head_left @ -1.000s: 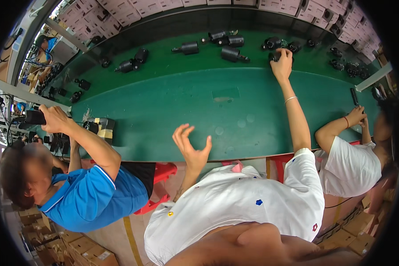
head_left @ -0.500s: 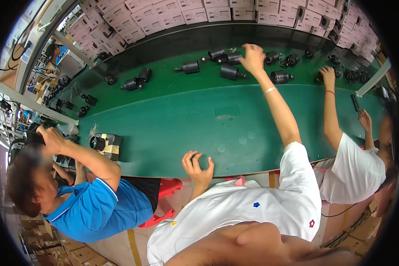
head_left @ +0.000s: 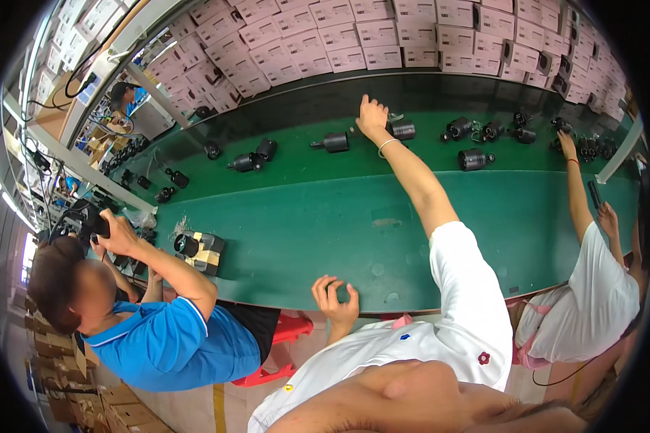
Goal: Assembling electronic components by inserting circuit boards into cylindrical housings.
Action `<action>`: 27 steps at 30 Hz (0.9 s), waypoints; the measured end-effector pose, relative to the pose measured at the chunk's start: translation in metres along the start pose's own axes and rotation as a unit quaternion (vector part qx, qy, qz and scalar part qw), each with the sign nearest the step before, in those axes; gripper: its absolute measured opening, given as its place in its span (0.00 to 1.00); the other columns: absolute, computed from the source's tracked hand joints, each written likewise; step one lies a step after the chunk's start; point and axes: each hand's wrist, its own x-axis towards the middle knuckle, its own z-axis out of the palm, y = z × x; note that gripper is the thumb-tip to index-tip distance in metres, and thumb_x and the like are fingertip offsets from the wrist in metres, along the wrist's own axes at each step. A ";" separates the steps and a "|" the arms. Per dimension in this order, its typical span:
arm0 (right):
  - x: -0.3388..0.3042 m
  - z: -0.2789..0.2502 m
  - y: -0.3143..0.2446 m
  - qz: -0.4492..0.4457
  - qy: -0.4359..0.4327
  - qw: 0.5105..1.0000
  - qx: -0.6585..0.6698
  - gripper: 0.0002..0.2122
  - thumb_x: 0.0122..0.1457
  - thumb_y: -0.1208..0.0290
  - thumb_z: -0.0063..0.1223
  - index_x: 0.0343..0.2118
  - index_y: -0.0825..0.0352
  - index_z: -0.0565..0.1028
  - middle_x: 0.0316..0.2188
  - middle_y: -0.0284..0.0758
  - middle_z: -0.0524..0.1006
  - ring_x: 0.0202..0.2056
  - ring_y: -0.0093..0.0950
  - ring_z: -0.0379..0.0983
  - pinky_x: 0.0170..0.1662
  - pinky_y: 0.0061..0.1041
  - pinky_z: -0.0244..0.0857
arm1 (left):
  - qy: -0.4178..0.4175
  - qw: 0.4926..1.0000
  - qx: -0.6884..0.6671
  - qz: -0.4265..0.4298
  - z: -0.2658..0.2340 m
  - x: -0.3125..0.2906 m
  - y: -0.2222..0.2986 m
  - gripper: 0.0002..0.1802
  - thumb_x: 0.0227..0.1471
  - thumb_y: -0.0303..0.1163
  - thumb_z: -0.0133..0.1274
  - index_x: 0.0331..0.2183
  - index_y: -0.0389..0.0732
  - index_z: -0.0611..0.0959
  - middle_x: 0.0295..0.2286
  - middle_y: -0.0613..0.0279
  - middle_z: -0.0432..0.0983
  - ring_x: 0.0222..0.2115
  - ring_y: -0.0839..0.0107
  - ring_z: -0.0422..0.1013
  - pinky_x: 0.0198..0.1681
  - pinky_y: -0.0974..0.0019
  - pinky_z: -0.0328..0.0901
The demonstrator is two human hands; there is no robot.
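The right hand (head_left: pixel 373 115) is stretched well past the tabletop's far edge, back of the hand toward me, fingers pointing away; what lies under the palm is hidden, so I can't tell whether it grips anything. The left hand (head_left: pixel 336 299) hangs loosely curled and empty by the tabletop's (head_left: pixel 303 224) near edge.

Just right of the reaching fingers lies a black cylinder (head_left: pixel 404 130), on the green strip (head_left: pixel 303 166) beyond that far edge; another black cylinder with a narrow end (head_left: pixel 332 142) lies to their left. At such a stretch, I'd take the wide body rather than the narrow end, and lift the wrist clear of the neighbours.

Toward the tabletop's left end stands a taped black block (head_left: pixel 208 252). White boxes (head_left: pixel 375 35) are stacked behind the strip.
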 end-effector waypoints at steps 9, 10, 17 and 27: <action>-0.151 -0.215 0.001 -0.225 -0.005 0.877 0.423 0.35 0.41 0.76 0.58 0.57 0.67 0.61 0.48 0.46 0.74 0.44 0.46 0.74 0.46 0.37 0.69 | -0.073 0.944 -0.231 -0.223 -0.002 0.026 -0.011 0.26 0.43 0.28 0.57 0.47 0.37 0.71 0.44 0.53 0.70 0.45 0.58 0.66 0.50 0.59 0.61; -0.175 -0.233 0.011 -0.284 -0.066 0.850 0.439 0.36 0.41 0.77 0.59 0.58 0.67 0.61 0.50 0.46 0.74 0.46 0.46 0.73 0.47 0.36 0.68 | -0.092 0.890 -0.372 -0.246 -0.006 0.041 -0.013 0.32 0.43 0.28 0.57 0.52 0.37 0.67 0.46 0.53 0.68 0.45 0.60 0.66 0.50 0.60 0.61; -0.316 -0.277 0.060 -0.475 -0.164 0.768 0.397 0.38 0.38 0.70 0.69 0.58 0.64 0.67 0.60 0.35 0.67 0.61 0.38 0.62 0.62 0.40 0.59 | -0.275 0.709 -0.598 -0.253 -0.021 0.090 0.048 0.47 0.37 0.30 0.63 0.59 0.38 0.61 0.50 0.48 0.66 0.46 0.60 0.68 0.50 0.61 0.63; -0.338 -0.227 0.095 0.046 -0.227 0.639 0.733 0.16 0.57 0.82 0.49 0.49 0.72 0.73 0.46 0.42 0.77 0.46 0.30 0.73 0.51 0.26 0.65 | -0.353 0.558 -0.712 -0.238 -0.026 0.090 0.076 0.39 0.30 0.26 0.64 0.48 0.36 0.69 0.40 0.49 0.76 0.29 0.65 0.73 0.36 0.64 0.70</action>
